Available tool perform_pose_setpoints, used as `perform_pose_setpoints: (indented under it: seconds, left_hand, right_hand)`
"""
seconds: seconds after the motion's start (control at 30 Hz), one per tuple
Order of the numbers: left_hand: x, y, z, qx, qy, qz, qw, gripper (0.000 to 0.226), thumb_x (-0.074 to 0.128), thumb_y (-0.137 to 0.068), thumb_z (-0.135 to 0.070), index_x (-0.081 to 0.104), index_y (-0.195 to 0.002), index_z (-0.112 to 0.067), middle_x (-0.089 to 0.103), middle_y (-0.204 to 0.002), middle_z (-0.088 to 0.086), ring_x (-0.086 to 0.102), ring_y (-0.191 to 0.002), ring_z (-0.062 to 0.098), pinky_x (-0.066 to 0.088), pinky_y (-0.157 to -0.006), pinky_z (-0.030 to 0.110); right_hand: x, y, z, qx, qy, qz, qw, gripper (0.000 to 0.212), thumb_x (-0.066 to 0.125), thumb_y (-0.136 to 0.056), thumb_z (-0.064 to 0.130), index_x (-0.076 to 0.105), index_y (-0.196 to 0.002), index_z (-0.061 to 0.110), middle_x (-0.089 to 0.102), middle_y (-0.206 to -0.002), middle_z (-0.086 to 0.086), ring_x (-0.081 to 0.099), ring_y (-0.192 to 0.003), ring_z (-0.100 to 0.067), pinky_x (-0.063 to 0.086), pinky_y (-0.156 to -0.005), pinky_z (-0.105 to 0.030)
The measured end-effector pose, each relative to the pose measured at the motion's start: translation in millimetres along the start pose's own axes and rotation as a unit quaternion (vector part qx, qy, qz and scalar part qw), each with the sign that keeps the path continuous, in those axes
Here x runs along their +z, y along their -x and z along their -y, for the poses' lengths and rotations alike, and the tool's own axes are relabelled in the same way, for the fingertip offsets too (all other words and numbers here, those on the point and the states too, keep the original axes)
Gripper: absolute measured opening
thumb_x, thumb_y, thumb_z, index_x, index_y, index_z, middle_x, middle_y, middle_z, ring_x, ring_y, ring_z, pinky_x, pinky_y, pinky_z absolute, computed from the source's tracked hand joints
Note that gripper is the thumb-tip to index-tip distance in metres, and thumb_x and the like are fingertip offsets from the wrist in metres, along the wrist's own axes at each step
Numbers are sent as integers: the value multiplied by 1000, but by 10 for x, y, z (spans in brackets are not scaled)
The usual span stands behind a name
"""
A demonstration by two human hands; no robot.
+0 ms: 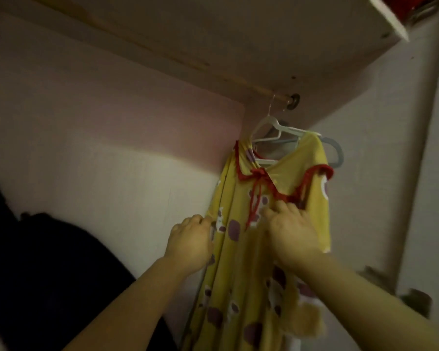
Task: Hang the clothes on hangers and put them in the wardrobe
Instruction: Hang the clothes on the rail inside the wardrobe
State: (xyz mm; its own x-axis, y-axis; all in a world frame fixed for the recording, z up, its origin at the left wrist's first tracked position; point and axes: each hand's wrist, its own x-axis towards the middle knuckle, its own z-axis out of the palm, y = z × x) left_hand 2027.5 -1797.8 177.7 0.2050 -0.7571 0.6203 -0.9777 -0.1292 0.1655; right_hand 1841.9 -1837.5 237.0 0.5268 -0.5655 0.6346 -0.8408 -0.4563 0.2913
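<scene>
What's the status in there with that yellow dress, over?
Left hand pinching dress edge; right hand flat on its front. Yellow dress on white hanger, hooked on rail. Nothing blocking.

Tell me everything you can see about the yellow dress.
The yellow dress looks like soft, thin cloth, printed with purple and white patches, with red trim on collar and sleeve and a red tie at the neck. It hangs on a white hanger hooked on the wardrobe rail. The left hand grips its left edge; the right hand presses its front.

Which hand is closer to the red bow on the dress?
Right. The right hand rests on the dress just below the red bow; the left hand grips the dress's edge, farther left.
</scene>
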Motion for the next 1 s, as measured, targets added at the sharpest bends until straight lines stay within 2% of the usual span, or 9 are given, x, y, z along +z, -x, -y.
perform_pose_setpoints:
  seconds: [0.2, 0.37, 0.53, 0.73, 0.8, 0.9, 1.0]
  left_hand:
    - [-126, 1145, -418, -47, -21, 91, 995, 49, 46, -94, -38, 36, -137, -18, 43, -136, 6, 43, -120, 23, 35, -96, 35]
    - [-197, 2173, -656, -61, -37, 136, 988, 49, 47, -93, -39, 38, -137, -19, 44, -135, 4, 44, -120, 21, 39, -93, 33]
    - [-158, 3048, -872, -67, -41, 209, 975, 53, 45, -95, -42, 31, -142, -22, 41, -138, 2, 43, -122, 18, 40, -94, 30]
    - [-166, 3916, -1277, -11, 14, 244, 970, 37, 46, -94, -38, 44, -128, -24, 49, -126, 2, 49, -112, 19, 44, -88, 32]
    - [-175, 4220, -1440, 23, 42, 258, 965, 37, 46, -94, -37, 44, -129, -24, 49, -129, 1, 51, -112, 19, 45, -88, 32]
    - [-189, 4759, -1779, 80, 31, 301, 950, 48, 45, -95, -40, 36, -138, -21, 42, -138, 1, 45, -121, 21, 41, -94, 33]
    - [-328, 5431, -2268, 155, 35, 359, 920, 43, 46, -94, -39, 42, -133, -20, 44, -136, 3, 45, -120, 24, 41, -96, 36]
  right_hand:
    - [172, 1475, 25, 8, -75, 123, 990, 33, 42, -93, 28, 48, -125, 24, 48, -123, -3, 44, -116, -26, 35, -95, -35]
    - [195, 2669, 5, 44, -137, 215, 966, 38, 45, -94, 29, 44, -132, 26, 47, -128, -1, 45, -118, -22, 36, -98, -32]
    - [45, 3708, 38, 86, -172, 303, 933, 44, 40, -95, 34, 38, -138, 26, 43, -136, -1, 41, -124, -22, 33, -102, -32]
    - [-389, 5038, 56, 182, -149, 362, 902, 45, 46, -92, 30, 40, -137, 25, 42, -135, -2, 40, -126, -24, 33, -103, -35]
    - [-605, 5498, 44, 223, -142, 373, 889, 46, 46, -94, 31, 38, -138, 25, 43, -134, -2, 41, -124, -24, 34, -102, -34]
    - [-1025, 6268, 66, 294, -120, 381, 868, 47, 47, -94, 33, 37, -140, 25, 45, -133, -1, 44, -122, -23, 36, -102, -34]
    - [-1570, 7146, 138, 368, -108, 395, 835, 46, 49, -93, 35, 40, -137, 26, 45, -133, -1, 43, -122, -23, 36, -102, -34]
